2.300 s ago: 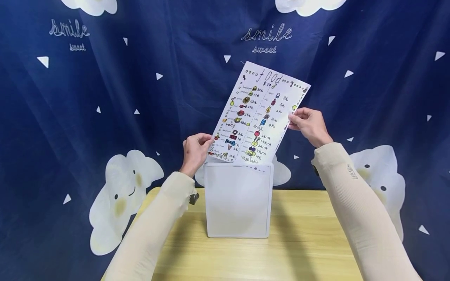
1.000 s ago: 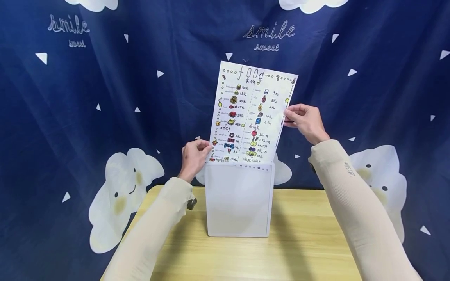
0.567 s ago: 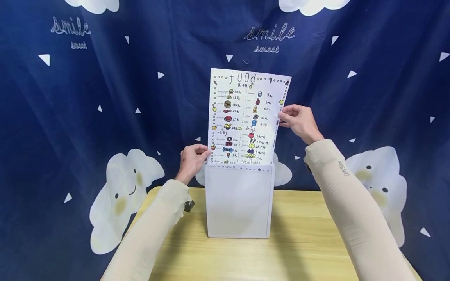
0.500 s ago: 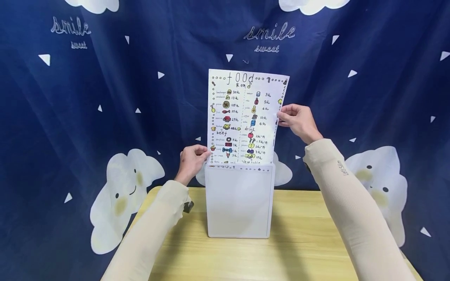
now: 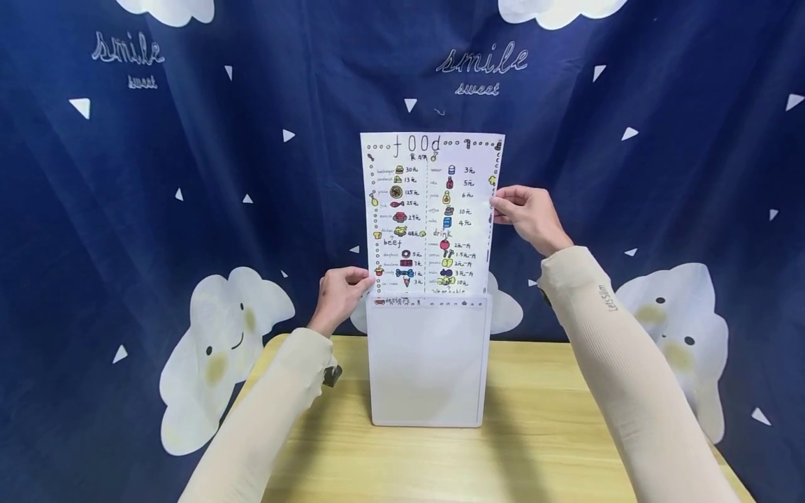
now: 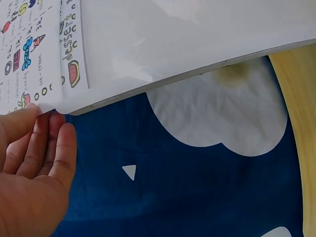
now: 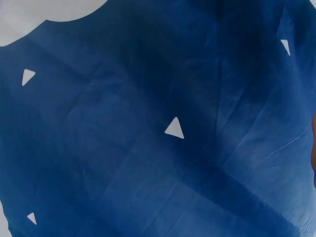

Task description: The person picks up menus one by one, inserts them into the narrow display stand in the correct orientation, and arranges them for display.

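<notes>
I have the left hand (image 5: 341, 297) and right hand (image 5: 531, 215) pinching the food menu (image 5: 428, 209) by its edges above the white stand (image 5: 428, 367), its bottom strip inside the stand's top.

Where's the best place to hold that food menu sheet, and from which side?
Probably pinch the food menu sheet by its side edges, coming from left and right: it's thin and upright, bottom strip inside the white holder, both edges exposed above.

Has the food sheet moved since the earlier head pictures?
Yes: against the white board, the food sheet has swung upright, its top going left, and slid slightly lower.
</notes>
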A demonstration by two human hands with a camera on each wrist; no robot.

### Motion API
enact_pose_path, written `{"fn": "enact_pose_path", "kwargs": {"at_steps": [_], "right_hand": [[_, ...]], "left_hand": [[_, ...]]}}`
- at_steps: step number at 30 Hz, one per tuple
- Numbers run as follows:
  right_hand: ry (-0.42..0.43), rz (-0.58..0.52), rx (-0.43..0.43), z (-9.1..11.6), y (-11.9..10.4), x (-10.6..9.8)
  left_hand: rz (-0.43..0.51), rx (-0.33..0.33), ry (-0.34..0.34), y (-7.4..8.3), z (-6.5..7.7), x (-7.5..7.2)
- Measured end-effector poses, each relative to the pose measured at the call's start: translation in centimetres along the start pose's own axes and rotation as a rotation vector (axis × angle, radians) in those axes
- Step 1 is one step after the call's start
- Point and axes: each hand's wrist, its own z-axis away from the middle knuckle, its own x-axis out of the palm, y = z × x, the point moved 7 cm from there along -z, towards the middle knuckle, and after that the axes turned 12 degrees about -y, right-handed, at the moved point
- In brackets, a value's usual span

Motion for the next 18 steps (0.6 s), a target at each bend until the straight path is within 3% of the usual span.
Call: {"fn": "enact_pose_path", "kwargs": {"at_steps": [9, 18], "right_hand": [[-0.031, 0.000, 0.006, -0.14, 0.09, 0.18], [-0.039, 0.001, 0.016, -0.31, 0.03, 0.06]], "left_hand": [[0.034, -0.045, -0.007, -0.51, -0.24, 0.03], [0.052, -0.045, -0.028, -0.28, -0.34, -0.02]]}}
